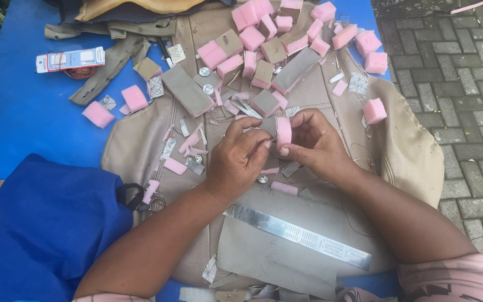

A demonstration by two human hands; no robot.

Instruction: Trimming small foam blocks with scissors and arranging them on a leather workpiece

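— Forearms come in from the near edge, both sleeves cut off by the frame. What lies under them?

— Big first: a blue table cover [29, 117], then a wide tan leatherette piece [403, 151] spread over it, smooth and creased, its far end hidden under a heap. A blue cloth bag [46, 223] sits near left, partly out of view.

— And the hands?

— The left hand [240, 159] and right hand [314, 144] meet at the middle, both pinching one small pink foam block [283, 131] with a tan facing; the fingertips hide its lower edge.

— Smaller things?

— A flat metal ruler [297, 235] lies near, slanting right. Far off, a pile of pink foam cubes [275, 39], some faced in tan. At far left, a long white card package [71, 59] with red edging, its print too small to make out. Tiny round silver studs [205, 71] lie among the scraps.
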